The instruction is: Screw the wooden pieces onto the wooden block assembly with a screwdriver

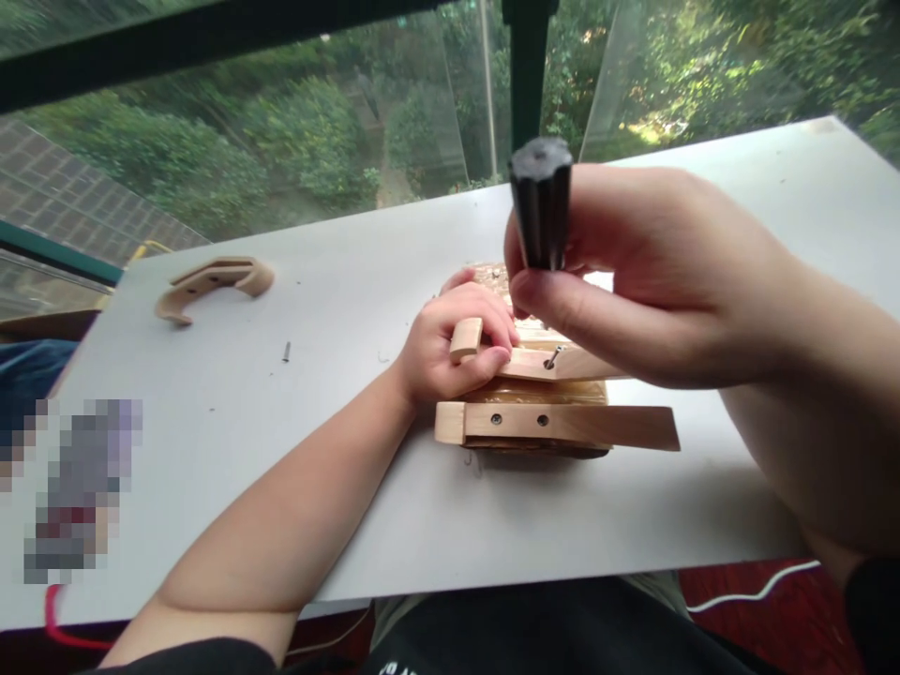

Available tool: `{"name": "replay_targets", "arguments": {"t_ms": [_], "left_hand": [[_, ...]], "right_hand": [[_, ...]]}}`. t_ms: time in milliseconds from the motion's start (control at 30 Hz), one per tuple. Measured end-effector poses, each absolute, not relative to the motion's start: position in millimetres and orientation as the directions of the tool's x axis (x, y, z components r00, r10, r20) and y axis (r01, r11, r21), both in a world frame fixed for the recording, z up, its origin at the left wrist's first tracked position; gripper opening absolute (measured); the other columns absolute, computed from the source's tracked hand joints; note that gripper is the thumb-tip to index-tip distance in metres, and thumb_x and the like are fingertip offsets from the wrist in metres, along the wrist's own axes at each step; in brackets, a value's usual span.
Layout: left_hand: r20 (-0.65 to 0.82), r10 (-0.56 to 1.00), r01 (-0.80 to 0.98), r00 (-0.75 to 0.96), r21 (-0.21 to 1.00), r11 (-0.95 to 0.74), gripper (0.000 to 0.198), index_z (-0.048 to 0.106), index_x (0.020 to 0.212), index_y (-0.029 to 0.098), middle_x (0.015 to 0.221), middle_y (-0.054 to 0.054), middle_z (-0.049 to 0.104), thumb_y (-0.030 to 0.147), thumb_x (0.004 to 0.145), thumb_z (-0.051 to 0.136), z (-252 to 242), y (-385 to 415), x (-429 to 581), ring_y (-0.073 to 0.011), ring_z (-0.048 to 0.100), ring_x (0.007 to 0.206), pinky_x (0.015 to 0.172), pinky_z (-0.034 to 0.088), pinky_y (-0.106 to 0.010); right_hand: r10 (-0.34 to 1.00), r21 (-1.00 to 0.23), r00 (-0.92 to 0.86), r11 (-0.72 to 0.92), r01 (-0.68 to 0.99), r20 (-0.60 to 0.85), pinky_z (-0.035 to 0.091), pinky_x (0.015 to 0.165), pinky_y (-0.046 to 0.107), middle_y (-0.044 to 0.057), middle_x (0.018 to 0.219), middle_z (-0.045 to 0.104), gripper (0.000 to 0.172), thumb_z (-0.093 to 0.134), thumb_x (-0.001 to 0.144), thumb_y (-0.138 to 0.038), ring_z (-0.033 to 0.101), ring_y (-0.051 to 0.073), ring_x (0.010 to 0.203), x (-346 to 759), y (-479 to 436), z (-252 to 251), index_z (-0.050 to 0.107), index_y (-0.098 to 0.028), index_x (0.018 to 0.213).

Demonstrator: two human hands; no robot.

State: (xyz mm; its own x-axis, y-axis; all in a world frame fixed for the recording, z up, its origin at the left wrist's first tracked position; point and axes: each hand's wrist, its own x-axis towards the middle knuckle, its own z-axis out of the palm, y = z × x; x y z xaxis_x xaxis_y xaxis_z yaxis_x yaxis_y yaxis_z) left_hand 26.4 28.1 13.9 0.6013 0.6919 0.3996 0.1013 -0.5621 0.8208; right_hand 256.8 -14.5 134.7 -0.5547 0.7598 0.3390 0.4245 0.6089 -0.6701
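At the white desk by the window, the work sits about midway, as far as I can judge. The wooden assembly lies near the middle of the desk, right in front of the person. Its front slat already has two screws seated flush. The rear slat is not as far along: one screw stands proud and tilted in its hole.

The left hand is curled down over the near end of that rear slat, fingers wrapped around it and pinning the assembly to the desk. The right hand is closed around a black-handled screwdriver, held upright with the thumb and fingers pinching low on the ribbed grip. The shaft is hidden behind the fingers, so I cannot tell whether the tip sits in the screw.

Still unused, by the look of it: a loose screw lying alone on the desk to the left, and a curved wooden piece with holes in it, well apart near the far left edge.

No brand or label can be read. A few white letters show on the dark clothing at the bottom edge, cut off and illegible.
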Motion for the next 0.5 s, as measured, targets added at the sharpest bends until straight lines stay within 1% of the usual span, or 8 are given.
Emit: {"name": "replay_targets", "arguments": {"t_ms": [67,167,267,300,367,500], "left_hand": [[0.424,0.672,0.047,0.607,0.825,-0.563,0.037,0.074,0.077,0.019,0.091,-0.001,0.084,0.053,0.091,0.076,12.4,29.9,25.6,-0.0125,0.078,0.100,0.149,0.039,-0.039],[0.448,0.633,0.019,0.631,0.807,-0.590,0.025,0.075,0.077,0.020,0.092,0.001,0.084,0.042,0.088,0.078,10.8,33.9,23.8,-0.0102,0.078,0.100,0.147,0.037,-0.034],[0.470,0.598,0.018,0.649,0.776,-0.630,0.008,0.075,0.078,0.022,0.094,0.004,0.084,0.027,0.083,0.077,12.1,36.2,22.6,-0.0072,0.076,0.101,0.141,0.035,-0.027],[0.475,0.591,0.019,0.652,0.769,-0.639,0.005,0.075,0.078,0.022,0.094,0.005,0.083,0.025,0.082,0.077,12.9,36.3,22.4,-0.0064,0.075,0.101,0.138,0.034,-0.025],[0.469,0.589,0.027,0.658,0.767,-0.641,0.006,0.075,0.077,0.022,0.094,0.005,0.083,0.024,0.082,0.077,14.6,36.0,22.2,-0.0056,0.074,0.099,0.137,0.032,-0.024],[0.418,0.618,0.064,0.666,0.793,-0.606,0.012,0.075,0.076,0.022,0.093,0.006,0.083,0.029,0.085,0.080,16.0,34.4,21.8,-0.0050,0.074,0.095,0.140,0.025,-0.024]], "right_hand": [[0.763,-0.629,-0.549,0.619,0.469,0.341,0.034,0.071,0.028,0.001,0.082,0.058,0.010,0.059,0.098,-0.022,0.047,0.007,0.076,260.4,-13.9,137.6,0.059,-0.016,0.090],[0.768,-0.620,-0.517,0.625,0.475,0.378,0.039,0.069,0.028,0.000,0.082,0.060,0.007,0.063,0.093,-0.023,0.050,0.006,0.075,262.7,-13.9,139.8,0.061,-0.016,0.093],[0.772,-0.617,-0.485,0.627,0.475,0.411,0.042,0.065,0.025,0.000,0.089,0.064,0.017,0.067,0.090,-0.021,0.056,0.004,0.074,263.9,-14.1,139.1,0.059,-0.016,0.104],[0.769,-0.613,-0.487,0.631,0.476,0.414,0.043,0.063,0.024,0.000,0.092,0.065,0.021,0.067,0.090,-0.021,0.058,0.004,0.074,264.8,-13.9,138.3,0.058,-0.017,0.108],[0.761,-0.602,-0.495,0.641,0.477,0.419,0.043,0.062,0.022,0.000,0.095,0.066,0.024,0.068,0.092,-0.022,0.060,0.004,0.074,267.4,-13.2,136.5,0.054,-0.019,0.112],[0.748,-0.595,-0.514,0.655,0.466,0.420,0.042,0.059,0.021,-0.001,0.092,0.067,0.027,0.068,0.097,-0.028,0.062,0.005,0.074,274.2,-12.3,134.7,0.050,-0.021,0.115]]}}
